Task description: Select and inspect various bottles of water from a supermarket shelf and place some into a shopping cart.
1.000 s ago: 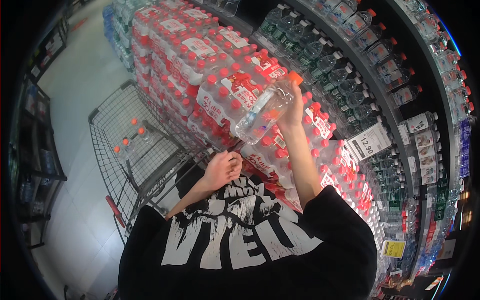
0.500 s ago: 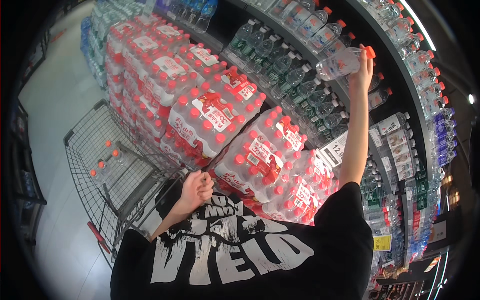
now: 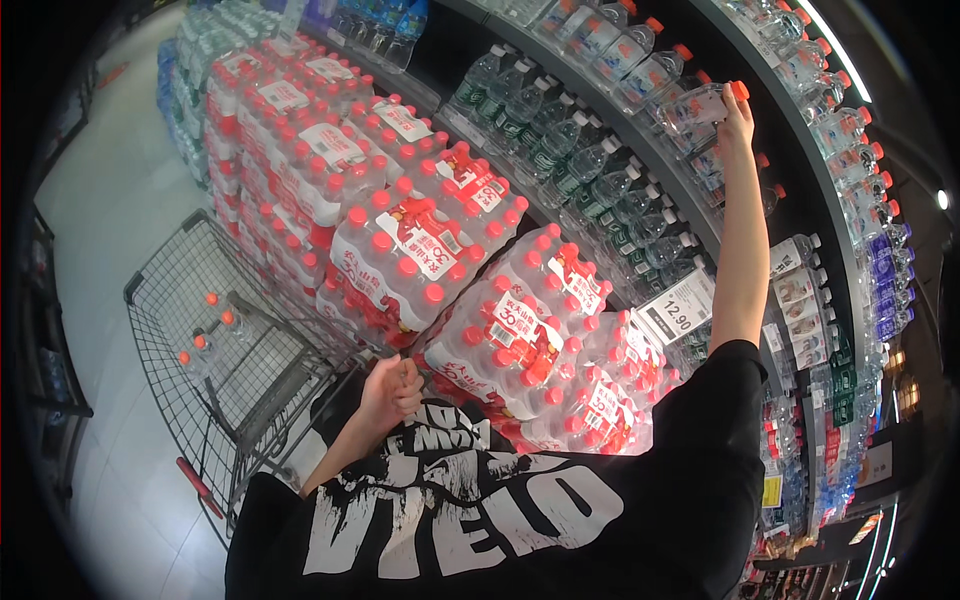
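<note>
With my right arm stretched to the upper right, my right hand is closed near the orange-capped end of a clear water bottle. The bottle lies tilted at the shelf, its base pointing left beside other orange-capped bottles. Part of its neck is hidden by my fingers. My left hand is curled into a fist in front of my chest, with nothing visible in it. It is close to the shrink-wrapped packs of red-capped bottles.
A wire shopping cart stands at the left with several orange-capped bottles in it. Green-labelled bottles fill the lower shelf. A white price sign juts out below my right forearm. More bottles line the higher shelf.
My right hand and the bottle have moved farther up and away, closer to the shelf row, with the arm more extended. My left hand stays curled, shifted slightly down.
</note>
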The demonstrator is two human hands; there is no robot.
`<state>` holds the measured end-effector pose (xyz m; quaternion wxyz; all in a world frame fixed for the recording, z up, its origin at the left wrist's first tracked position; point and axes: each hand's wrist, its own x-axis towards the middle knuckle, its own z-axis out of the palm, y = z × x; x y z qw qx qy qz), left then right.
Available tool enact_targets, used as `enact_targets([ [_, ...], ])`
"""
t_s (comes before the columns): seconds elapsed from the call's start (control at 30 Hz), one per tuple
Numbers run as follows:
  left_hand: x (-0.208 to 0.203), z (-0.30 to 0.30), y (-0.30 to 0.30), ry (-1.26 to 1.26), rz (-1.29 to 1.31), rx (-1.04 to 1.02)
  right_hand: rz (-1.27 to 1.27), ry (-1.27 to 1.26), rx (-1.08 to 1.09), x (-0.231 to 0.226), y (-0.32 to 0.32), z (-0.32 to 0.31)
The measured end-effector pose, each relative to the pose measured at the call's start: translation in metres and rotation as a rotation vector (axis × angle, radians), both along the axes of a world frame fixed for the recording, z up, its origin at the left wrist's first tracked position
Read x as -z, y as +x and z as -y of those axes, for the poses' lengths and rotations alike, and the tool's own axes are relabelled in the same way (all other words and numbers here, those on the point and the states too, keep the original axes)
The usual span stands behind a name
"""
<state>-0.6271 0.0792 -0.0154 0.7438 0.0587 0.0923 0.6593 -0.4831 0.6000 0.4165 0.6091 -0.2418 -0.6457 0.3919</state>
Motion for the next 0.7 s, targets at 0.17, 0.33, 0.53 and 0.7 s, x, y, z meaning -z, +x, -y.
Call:
enact_targets([
  [0.17, 0.001, 0.002, -0.001, -0.008, 0.012, 0.028, 0.106, -0.149, 0.069, 0.009, -0.013, -0.013],
  [0.33, -0.002, 0.000, 0.001, -0.002, 0.020, 0.054, 0.119, -0.193, 0.091, 0.015, -0.018, -0.032],
  [0.53, -0.004, -0.002, 0.001, 0.033, 0.042, 0.085, 0.324, 0.075, 0.566, 0.008, -0.021, -0.048],
  [0.7, -0.006, 0.001, 0.001, 0.014, 0.046, 0.075, 0.427, -0.026, 0.665, 0.015, -0.024, -0.048],
])
